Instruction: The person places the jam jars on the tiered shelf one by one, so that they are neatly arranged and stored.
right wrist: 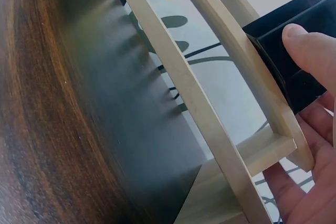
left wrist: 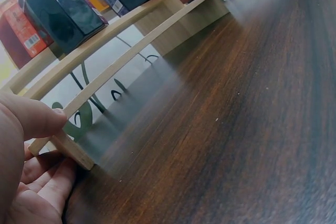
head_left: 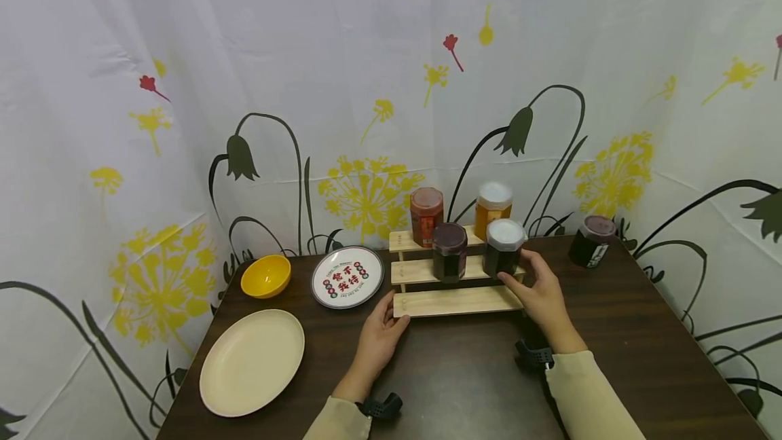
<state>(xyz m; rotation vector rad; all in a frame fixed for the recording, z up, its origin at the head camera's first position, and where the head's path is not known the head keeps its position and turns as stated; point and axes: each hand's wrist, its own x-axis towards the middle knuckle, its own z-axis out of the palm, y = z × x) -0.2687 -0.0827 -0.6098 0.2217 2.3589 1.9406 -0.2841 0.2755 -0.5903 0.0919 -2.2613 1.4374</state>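
Note:
A three-step wooden rack [head_left: 455, 301] stands on the table. My left hand [head_left: 377, 339] grips the left end of its lowest step, thumb on top and fingers beneath. My right hand [head_left: 544, 294] holds a dark jar with a white lid [head_left: 502, 258] at the right end of the middle step. In the right wrist view the thumb [right wrist: 310, 51] lies against the dark jar's side, while the other fingers are partly hidden. Another dark jar [head_left: 449, 265] with a purplish lid sits left of it. On the top step stand a reddish jar [head_left: 425, 219] and an amber jar [head_left: 491, 214].
Right of the rack a dark jar [head_left: 590, 247] stands on the table [head_left: 635, 331]. To the left are a white plate with red lettering [head_left: 348, 294], a yellow bowl [head_left: 266, 278] and a large cream plate [head_left: 252, 365]. A patterned curtain [head_left: 379, 53] hangs behind.

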